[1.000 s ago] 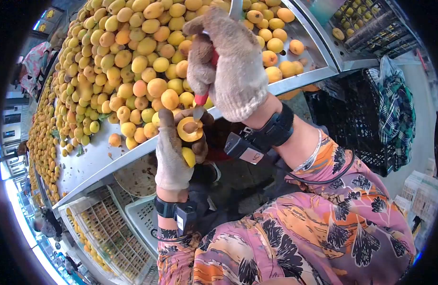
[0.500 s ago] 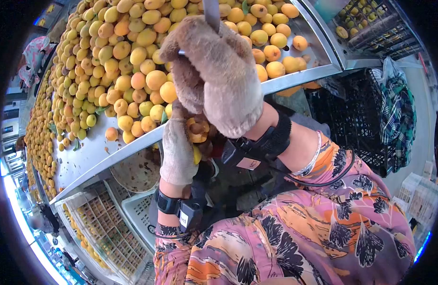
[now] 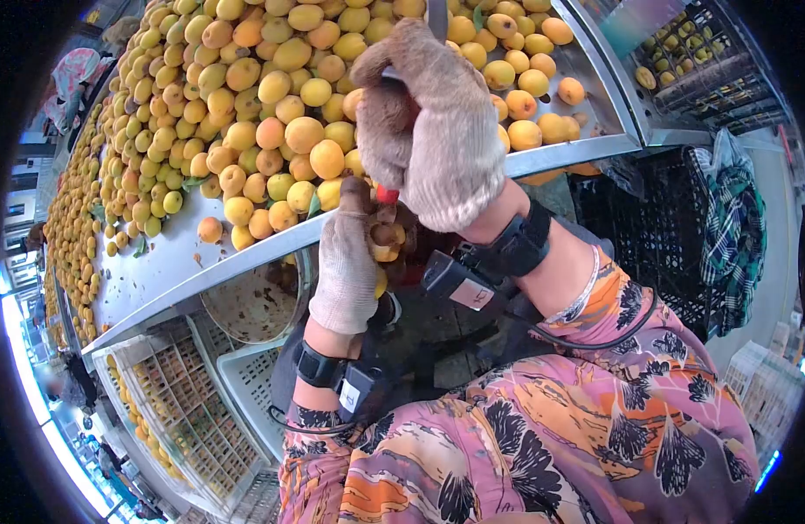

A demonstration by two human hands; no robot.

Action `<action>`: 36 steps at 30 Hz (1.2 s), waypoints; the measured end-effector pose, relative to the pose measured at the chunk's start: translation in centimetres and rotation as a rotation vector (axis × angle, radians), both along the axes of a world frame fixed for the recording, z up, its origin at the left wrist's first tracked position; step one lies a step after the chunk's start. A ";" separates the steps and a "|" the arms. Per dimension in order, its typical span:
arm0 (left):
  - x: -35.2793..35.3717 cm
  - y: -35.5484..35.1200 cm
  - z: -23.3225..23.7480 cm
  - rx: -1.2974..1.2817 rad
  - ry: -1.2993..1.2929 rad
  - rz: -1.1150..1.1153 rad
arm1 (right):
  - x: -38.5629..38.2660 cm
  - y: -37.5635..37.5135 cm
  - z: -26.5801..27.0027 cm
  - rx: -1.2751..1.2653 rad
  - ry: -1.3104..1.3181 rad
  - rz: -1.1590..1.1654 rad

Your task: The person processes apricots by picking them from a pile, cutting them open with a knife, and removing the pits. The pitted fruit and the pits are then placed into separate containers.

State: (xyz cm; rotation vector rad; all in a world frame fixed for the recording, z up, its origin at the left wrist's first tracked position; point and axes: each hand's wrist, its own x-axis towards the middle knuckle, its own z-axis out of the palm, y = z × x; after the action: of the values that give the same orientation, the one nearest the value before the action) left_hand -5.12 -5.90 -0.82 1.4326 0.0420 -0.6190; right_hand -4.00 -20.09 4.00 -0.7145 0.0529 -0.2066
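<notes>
My right hand (image 3: 437, 122), in a dirty knitted glove, is closed around a knife whose metal blade (image 3: 436, 19) points up past the fingers. A bit of its red handle (image 3: 387, 194) shows below the fist. Lower and to the left, my gloved left hand (image 3: 346, 262) is closed on a cut, opened yellow-orange fruit (image 3: 386, 241) just under the table edge. Its fingertips are partly hidden behind the fruit and the right hand. Many whole fruits (image 3: 271, 131) lie heaped on the metal table (image 3: 171, 271) above both hands.
A round stained bucket (image 3: 250, 301) stands under the table edge. White crates (image 3: 184, 410) are at lower left. Black crates (image 3: 647, 227) stand at right with plaid cloth (image 3: 732, 236). A metal rim (image 3: 577, 155) crosses in front. Another person (image 3: 75, 74) is at upper left.
Both hands appear slightly farther right in the view, the right one also a little higher. The red part of the knife handle now shows beside the cut fruit.
</notes>
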 end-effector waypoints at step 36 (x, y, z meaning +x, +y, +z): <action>1.1 3.1 1.8 0.041 -0.251 0.012 | -0.9 2.0 -1.7 -1.437 -0.230 0.036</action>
State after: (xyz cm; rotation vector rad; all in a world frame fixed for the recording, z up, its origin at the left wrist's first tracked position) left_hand -4.02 -2.81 0.95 1.5391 -0.1353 -0.4270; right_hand -4.86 -18.11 2.29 -2.1115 -0.3694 -0.2786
